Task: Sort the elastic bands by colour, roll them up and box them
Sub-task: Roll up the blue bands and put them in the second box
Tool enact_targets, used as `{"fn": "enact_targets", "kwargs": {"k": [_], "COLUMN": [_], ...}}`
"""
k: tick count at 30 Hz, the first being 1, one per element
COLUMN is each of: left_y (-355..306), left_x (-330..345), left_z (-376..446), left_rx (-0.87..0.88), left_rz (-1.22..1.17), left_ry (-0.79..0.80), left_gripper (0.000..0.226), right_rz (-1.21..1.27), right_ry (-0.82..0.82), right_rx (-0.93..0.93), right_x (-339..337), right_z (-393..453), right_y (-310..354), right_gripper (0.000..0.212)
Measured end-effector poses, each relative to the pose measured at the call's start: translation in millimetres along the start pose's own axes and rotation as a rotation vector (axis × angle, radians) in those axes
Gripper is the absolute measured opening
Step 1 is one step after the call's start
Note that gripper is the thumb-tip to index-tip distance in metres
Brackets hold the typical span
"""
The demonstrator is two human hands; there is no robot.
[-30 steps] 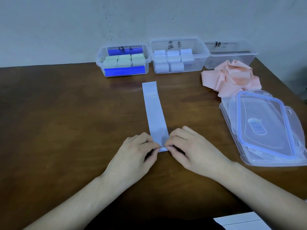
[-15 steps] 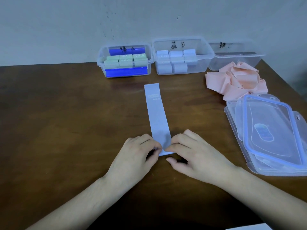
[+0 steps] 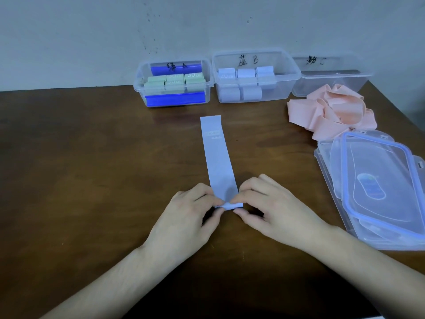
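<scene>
left hand (image 3: 184,217): fingers curled in, thumb and fingertips pinching the near left end of the pale blue band (image 3: 217,157), right at the small rolled-up start of it.
right hand (image 3: 273,208): mirrored on the other side, fingers bent, thumb and forefinger pinching the near right end of the same roll; the two hands nearly meet over it.
pale blue band: lies flat on the brown table (image 3: 80,169), running away from the hands toward the boxes, slightly tilted; its near end is curled into a tight first turn between the fingertips (white print shows near the far end, too small to read).
middle box (image 3: 285,86): clear, at the back by the wall, marked b, holding rolled pale blue bands in two rows.
left box (image 3: 208,88): clear, touching or just beside the middle one, marked a, holding rolled green bands (image 3: 174,82) with a bright blue strip at front and back.
right box (image 3: 345,81): clear, marked c, its inside hard to make out.
pink bands (image 3: 331,111): a loose unrolled heap in front of the right box.
lids (image 3: 377,187): clear with blue rims, stacked at the table's right edge, just nearer than the pink heap.
</scene>
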State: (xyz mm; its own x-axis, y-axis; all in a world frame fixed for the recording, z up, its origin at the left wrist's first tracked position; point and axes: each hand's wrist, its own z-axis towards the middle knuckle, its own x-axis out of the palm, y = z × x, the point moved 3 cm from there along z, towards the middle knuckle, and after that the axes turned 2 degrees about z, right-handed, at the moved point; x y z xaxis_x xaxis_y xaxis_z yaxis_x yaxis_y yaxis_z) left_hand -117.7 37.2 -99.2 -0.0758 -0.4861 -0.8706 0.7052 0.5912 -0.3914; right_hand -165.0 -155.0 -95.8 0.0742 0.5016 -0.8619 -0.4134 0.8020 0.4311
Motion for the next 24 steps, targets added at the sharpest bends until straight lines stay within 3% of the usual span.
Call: {"fn": "enact_targets", "kwargs": {"k": [10, 18, 24], "left_y": [0, 6, 5], "left_x": [0, -2, -3], "left_z": [6, 15, 16], "left_rx": [0.087, -0.014, 0.055], "left_rz": [0.064, 0.005, 0.044], "left_ry": [-0.015, -0.011, -0.039], "left_gripper": [0.019, 0.016, 0.014], "right_rz": [-0.052, -0.032, -0.062], "right_ry": [0.037, 0.010, 0.020], "right_rx": [-0.025, 0.011, 0.024], "right_x": [0, 2, 3], "right_z": [8, 11, 17], "right_y": [-7, -10, -15], "right_gripper": [0.022, 0.019, 0.021]}}
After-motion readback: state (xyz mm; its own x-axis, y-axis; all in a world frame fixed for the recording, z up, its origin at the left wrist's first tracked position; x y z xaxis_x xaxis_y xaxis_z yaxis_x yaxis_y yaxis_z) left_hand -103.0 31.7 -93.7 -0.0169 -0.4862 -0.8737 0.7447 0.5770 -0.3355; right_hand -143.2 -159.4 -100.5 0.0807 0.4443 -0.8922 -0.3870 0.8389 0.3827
